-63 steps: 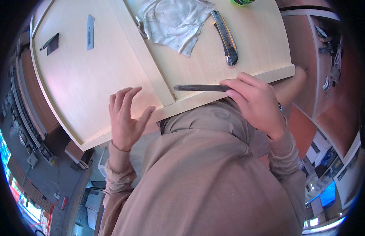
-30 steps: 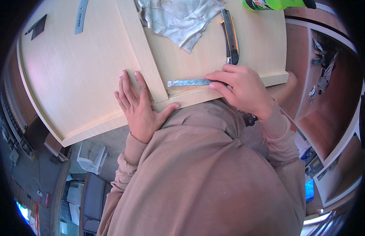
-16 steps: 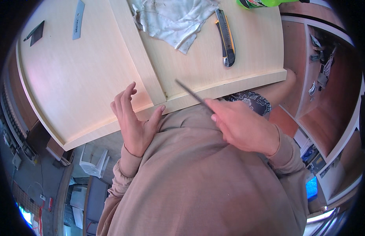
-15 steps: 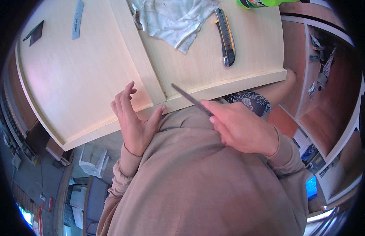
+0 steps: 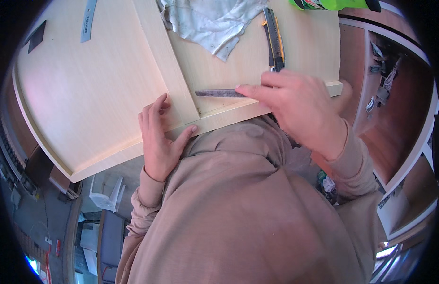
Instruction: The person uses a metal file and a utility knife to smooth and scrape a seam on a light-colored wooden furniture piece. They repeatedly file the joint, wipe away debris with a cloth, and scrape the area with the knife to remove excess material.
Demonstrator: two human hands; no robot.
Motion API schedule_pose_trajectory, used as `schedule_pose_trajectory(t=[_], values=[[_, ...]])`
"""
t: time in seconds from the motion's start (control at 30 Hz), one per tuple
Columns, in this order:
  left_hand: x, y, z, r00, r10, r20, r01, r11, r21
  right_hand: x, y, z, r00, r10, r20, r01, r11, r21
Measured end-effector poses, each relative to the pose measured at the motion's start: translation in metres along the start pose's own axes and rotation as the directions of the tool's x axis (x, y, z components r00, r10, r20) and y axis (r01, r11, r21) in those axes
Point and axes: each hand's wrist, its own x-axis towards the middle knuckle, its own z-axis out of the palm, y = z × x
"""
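A pale wooden panel (image 5: 101,90) with raised strips along its edges lies in front of me. My left hand (image 5: 158,137) rests at its near edge, thumb and fingers spread apart, fingers on the near strip where a crosswise strip (image 5: 172,71) meets it. My right hand (image 5: 299,104), a little blurred, is closed around a dark, narrow flat file (image 5: 217,93). The file's tip points left and hovers by the corner between the strips; whether it touches the wood I cannot tell. Just beyond my right hand lies a black and yellow utility knife (image 5: 274,40).
A stained white cloth (image 5: 212,23) lies on the panel's far side. A green bottle (image 5: 328,4) is at the far right. On the left part are a metal ruler (image 5: 88,21) and a dark flat piece (image 5: 37,36). An open reddish cabinet (image 5: 389,137) stands at right.
My right hand has moved up and right over the panel, and the file has swung from slanting to nearly level. My left hand has lowered slightly onto the edge.
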Motion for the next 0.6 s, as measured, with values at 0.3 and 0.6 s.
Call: schedule_pose_trajectory(t=[0.3, 0.6], values=[[0.007, -0.009, 0.001, 0.999, 0.032, 0.008, -0.031, 0.999, -0.008, 0.079, 0.019, -0.02, 0.949, -0.313, 0.026, 0.304, 0.897, -0.322], [0.016, -0.01, 0.005, 0.999, 0.041, 0.009, -0.04, 0.998, -0.038, 0.18, -0.024, -0.014, 0.899, -0.379, 0.221, 0.436, 0.828, -0.353]])
